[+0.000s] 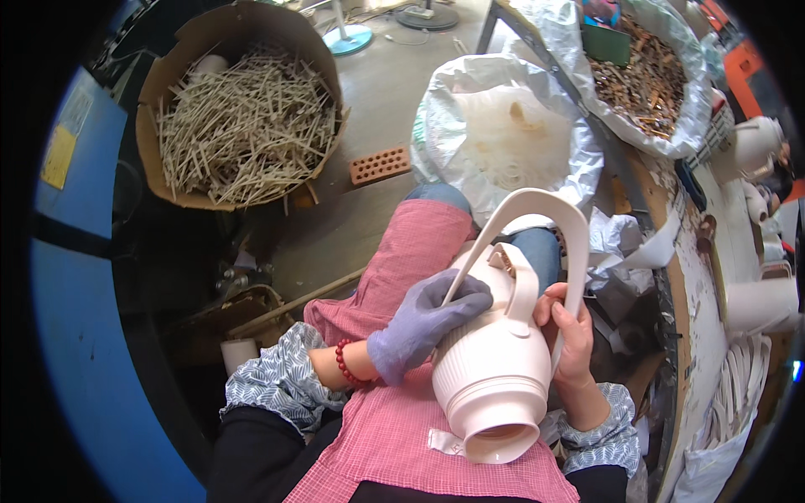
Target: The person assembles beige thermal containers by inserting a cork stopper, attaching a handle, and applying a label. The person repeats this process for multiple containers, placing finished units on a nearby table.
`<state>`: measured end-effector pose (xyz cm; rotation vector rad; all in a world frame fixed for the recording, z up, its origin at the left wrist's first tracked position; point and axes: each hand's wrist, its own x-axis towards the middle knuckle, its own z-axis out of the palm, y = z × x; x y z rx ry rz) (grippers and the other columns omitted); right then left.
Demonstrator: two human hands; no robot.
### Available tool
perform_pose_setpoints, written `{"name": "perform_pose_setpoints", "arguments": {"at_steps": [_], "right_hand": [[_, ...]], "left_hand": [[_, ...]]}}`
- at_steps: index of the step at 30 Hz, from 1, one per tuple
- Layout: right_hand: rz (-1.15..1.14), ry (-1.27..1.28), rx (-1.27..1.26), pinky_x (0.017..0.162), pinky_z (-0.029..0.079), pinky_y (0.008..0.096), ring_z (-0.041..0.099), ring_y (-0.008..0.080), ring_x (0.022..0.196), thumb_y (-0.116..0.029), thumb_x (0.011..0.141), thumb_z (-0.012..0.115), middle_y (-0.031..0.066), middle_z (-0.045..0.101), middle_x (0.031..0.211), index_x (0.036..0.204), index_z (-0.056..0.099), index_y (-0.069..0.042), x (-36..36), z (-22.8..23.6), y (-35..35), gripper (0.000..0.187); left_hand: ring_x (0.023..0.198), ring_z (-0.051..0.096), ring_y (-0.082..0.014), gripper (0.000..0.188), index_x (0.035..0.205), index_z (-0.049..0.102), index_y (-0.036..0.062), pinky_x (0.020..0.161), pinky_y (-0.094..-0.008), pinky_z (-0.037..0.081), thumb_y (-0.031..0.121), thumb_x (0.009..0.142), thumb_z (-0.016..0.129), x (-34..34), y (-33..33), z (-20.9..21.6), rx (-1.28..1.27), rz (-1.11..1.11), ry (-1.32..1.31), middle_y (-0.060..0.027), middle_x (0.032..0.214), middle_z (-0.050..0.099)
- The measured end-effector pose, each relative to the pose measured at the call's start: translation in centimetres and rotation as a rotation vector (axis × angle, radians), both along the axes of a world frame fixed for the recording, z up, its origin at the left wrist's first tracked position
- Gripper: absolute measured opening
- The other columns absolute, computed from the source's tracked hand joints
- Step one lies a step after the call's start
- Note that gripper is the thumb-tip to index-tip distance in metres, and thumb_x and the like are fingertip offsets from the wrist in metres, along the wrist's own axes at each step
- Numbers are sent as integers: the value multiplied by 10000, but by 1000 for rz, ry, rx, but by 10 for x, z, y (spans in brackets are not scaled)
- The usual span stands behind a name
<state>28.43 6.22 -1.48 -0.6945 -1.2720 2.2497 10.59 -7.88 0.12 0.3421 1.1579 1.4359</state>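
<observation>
A pale pink plastic thermos jug shell [490, 360] lies tilted across my lap, its round open mouth turned toward me. A wide carrying handle [537, 201] arches over its far side, and a smaller side handle [525, 293] stands up from the body. My left hand [428, 318], in a grey-purple glove, is closed around the left end of the carrying handle against the shell. With bare fingers, my right hand [570, 331] grips the handle's right end. The place where the handle's ends meet the shell is partly hidden by my fingers.
At the far left stands a cardboard box [151, 151] full of thin pale sticks. A white sack [444, 92] with pale contents is beyond my knees, beside a perforated brick [379, 166]. On the right, a worn bench [700, 335] holds more jug shells [759, 303] and a bundle of handle strips [740, 394].
</observation>
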Motion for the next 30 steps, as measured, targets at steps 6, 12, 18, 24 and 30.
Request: {"name": "perform_pose_setpoints", "arguments": {"at_steps": [6, 12, 18, 24, 30], "right_hand": [[28, 68, -68, 735, 413, 238, 517, 125, 794, -130, 954, 514, 64, 560, 812, 1123, 552, -21, 5, -2, -2, 204], [-161, -53, 238, 651, 394, 221, 468, 88, 719, -247, 1007, 484, 10, 507, 776, 1099, 550, -24, -12, 6, -21, 250], [-121, -83, 476, 721, 437, 245, 512, 96, 746, -353, 1047, 361, 17, 550, 821, 1170, 562, -7, -29, 6, -12, 418], [-137, -1, 450, 925, 390, 265, 501, 117, 1039, -433, 1038, 364, 37, 556, 1139, 1320, 461, -16, -38, -6, 8, 513], [-131, 142, 1161, 980, 414, 298, 510, 143, 1177, -271, 982, 537, 83, 520, 1322, 1382, 455, -72, -61, 30, 57, 454]], "left_hand": [[982, 559, -105, 319, 1172, 571, 22, 859, -272, 471, 243, 943, 559, 12, -11, 5, 55, 16, -5, -59, 1088, 585], [1048, 562, -226, 283, 1226, 537, 5, 904, -336, 475, 145, 988, 475, 23, -9, -12, 293, 208, 590, -127, 1162, 565], [1046, 558, -171, 343, 1276, 501, 3, 922, -324, 475, 219, 1027, 407, -4, -3, -37, 276, 319, 93, -82, 1160, 571], [886, 591, -152, 249, 1161, 561, 8, 818, -308, 495, 174, 981, 514, 17, 18, -21, 164, 415, 194, -75, 964, 635], [1062, 589, -283, 243, 942, 627, -23, 923, -406, 481, 204, 960, 541, -62, 22, 65, 741, 63, 504, -166, 1118, 587]]}}
